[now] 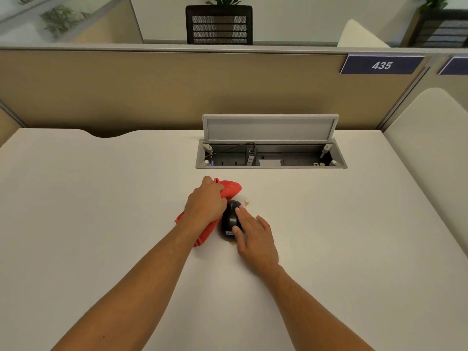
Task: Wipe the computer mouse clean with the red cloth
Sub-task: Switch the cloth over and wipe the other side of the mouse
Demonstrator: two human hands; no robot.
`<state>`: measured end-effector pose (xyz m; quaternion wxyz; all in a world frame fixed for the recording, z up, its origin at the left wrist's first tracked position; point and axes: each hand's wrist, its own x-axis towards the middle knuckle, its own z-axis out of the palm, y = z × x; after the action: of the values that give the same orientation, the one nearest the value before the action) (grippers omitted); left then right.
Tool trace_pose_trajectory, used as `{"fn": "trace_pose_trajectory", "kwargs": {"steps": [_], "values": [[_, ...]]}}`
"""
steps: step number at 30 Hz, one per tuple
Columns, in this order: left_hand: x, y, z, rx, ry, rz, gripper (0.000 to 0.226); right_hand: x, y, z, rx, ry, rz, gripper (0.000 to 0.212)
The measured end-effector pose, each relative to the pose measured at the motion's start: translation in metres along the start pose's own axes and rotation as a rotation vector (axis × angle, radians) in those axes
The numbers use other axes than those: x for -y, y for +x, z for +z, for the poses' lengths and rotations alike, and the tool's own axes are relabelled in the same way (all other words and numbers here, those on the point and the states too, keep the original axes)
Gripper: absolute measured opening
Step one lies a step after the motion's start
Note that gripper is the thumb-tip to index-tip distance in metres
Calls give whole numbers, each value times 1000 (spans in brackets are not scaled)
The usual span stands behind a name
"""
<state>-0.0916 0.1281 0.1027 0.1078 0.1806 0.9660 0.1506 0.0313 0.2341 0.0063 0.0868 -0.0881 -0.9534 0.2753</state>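
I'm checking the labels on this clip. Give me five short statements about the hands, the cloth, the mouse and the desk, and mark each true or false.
1. The left hand grips the red cloth. True.
2. The right hand rests on the black mouse. True.
3. The mouse is lifted clear of the desk. False: it sits on the desk.
4. The cable box lid is shut. False: it stands open.
5. Brownish crumbs lie beside the mouse. True.

Glossy black plastic mouse (231,219), ribbed red cloth (229,187), matt desk (101,198).
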Motion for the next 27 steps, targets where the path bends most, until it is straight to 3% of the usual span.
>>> {"fn": "trace_pose_trajectory", "kwargs": {"steps": [6,13,19,24,27], "values": [[-7,-4,12,100,37,52,42,1,0,0,7,30,-7,51],[-11,-9,21,-60,245,24,29,0,0,0,-12,10,2,55],[-7,-7,7,-131,49,-29,33,1,0,0,3,6,8,55],[-11,-8,16,-8,-91,67,38,1,1,-2,12,32,-4,52],[-8,-8,25,-6,-100,25,36,1,0,-2,9,33,-5,53]]}}
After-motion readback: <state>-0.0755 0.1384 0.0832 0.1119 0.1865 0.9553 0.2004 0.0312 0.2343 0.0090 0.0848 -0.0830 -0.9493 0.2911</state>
